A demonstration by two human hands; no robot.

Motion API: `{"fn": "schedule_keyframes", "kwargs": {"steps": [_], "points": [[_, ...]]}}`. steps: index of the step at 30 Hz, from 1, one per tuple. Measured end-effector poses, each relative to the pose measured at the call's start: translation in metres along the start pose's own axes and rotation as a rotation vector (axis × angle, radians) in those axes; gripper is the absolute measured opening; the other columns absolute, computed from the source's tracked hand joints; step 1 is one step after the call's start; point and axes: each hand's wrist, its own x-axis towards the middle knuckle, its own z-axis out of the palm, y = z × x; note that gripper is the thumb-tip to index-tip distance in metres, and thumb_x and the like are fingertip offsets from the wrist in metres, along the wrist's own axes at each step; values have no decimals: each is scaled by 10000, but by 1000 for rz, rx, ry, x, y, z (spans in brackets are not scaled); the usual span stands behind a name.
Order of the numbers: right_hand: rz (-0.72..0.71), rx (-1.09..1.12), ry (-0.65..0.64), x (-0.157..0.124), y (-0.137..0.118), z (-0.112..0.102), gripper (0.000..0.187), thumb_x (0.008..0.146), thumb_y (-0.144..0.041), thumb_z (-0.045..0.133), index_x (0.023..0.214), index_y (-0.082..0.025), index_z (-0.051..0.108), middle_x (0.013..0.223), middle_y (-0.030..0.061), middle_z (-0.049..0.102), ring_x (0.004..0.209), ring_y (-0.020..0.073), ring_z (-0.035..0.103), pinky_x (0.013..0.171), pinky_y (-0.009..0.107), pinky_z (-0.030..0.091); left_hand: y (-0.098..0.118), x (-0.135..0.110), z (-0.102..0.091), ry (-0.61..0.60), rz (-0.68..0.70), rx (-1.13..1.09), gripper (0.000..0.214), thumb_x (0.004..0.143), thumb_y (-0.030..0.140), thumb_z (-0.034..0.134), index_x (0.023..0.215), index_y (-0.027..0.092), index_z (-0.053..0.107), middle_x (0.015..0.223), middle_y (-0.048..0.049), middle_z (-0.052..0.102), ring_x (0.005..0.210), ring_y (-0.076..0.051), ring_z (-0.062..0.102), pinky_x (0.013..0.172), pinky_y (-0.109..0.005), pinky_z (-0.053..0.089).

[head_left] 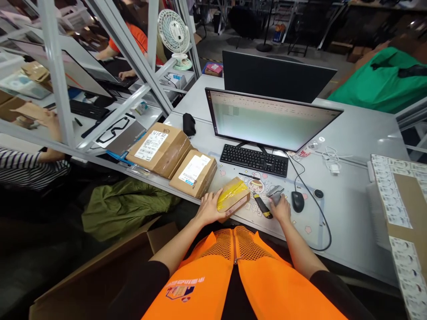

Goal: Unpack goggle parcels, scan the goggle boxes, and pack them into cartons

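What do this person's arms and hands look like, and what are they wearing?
The left hand and right hand are bare, with no gloves, and the forearms are bare too. The arms come out of short black sleeves. Over these goes a bright orange vest with a mesh yoke, a centre zip and a small printed logo.

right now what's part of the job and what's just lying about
Job: left hand on yellow-taped cardboard parcel; right hand on grey handheld scanner; probably two labelled parcels.
Lying about: yellow-and-black utility knife, black mouse, black keyboard, black pouch.
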Motion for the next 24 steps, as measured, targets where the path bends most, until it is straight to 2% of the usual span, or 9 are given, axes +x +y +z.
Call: {"fn": "schedule_keyframes", "kwargs": {"steps": [2, 5, 8, 10, 13, 17, 21, 24], "points": [[8, -3, 61, 8, -6, -14, 889, 968, -505, 577, 1675, -36, 314, 1559, 293, 547, 1420, 410, 547, 1167, 475, 441, -1, -1, 3, 78, 13, 43, 1057, 756, 517, 838, 1677, 216, 418, 1474, -188, 570, 1348, -410, 532, 1188, -525, 425], [-44, -21, 98, 35, -28, -39, 707, 1026, -375, 477, 1662, -80, 390, 1551, 245, 584, 1438, 377, 535, 1205, 474, 398, -4, 2, 11, 157, -1, 70, 991, 801, 497, 820, 1655, 176, 435, 1496, -208, 539, 1367, -412, 506, 1198, -525, 424], [-95, -87, -72, 71, -59, -54, 628, 1025, -278, 488, 1626, -95, 474, 1477, 223, 662, 1369, 348, 604, 1171, 434, 425, -7, 6, 20, 200, 1, 85, 947, 850, 509, 789, 1654, 168, 424, 1481, -221, 537, 1366, -422, 502, 1189, -543, 432], [-102, -133, -135, 93, -79, -55, 630, 1017, -254, 524, 1627, -106, 482, 1444, 223, 686, 1350, 345, 624, 1143, 422, 440, -9, 7, 24, 227, -8, 95, 927, 869, 524, 773, 1652, 173, 422, 1478, -227, 537, 1358, -431, 506, 1173, -557, 441], [-83, -175, -158, 111, -100, -49, 659, 1026, -258, 546, 1666, -146, 432, 1455, 222, 681, 1374, 348, 616, 1140, 438, 433, -10, 7, 26, 258, -24, 108, 928, 876, 534, 767, 1655, 181, 410, 1480, -229, 537, 1347, -433, 513, 1165, -561, 444], [-67, -193, -242, 121, -118, -43, 564, 1034, -266, 569, 1577, -113, 537, 1387, 245, 717, 1334, 349, 656, 1121, 445, 450, -9, 7, 22, 237, -63, 117, 941, 872, 547, 767, 1652, 168, 403, 1473, -234, 526, 1347, -433, 517, 1165, -557, 445], [-97, -190, -266, 133, -134, -49, 608, 1028, -243, 595, 1608, -97, 481, 1368, 245, 729, 1284, 325, 687, 1079, 429, 481, -5, 6, 17, 208, -61, 113, 957, 848, 518, 791, 1649, 174, 395, 1472, -223, 523, 1346, -430, 518, 1169, -559, 443], [-129, -178, -266, 132, -146, -54, 576, 1027, -241, 599, 1571, -76, 513, 1364, 253, 727, 1265, 301, 691, 1048, 385, 493, -4, 5, 13, 197, -51, 100, 966, 829, 488, 809, 1642, 175, 392, 1488, -224, 518, 1361, -429, 514, 1178, -554, 439]]}}
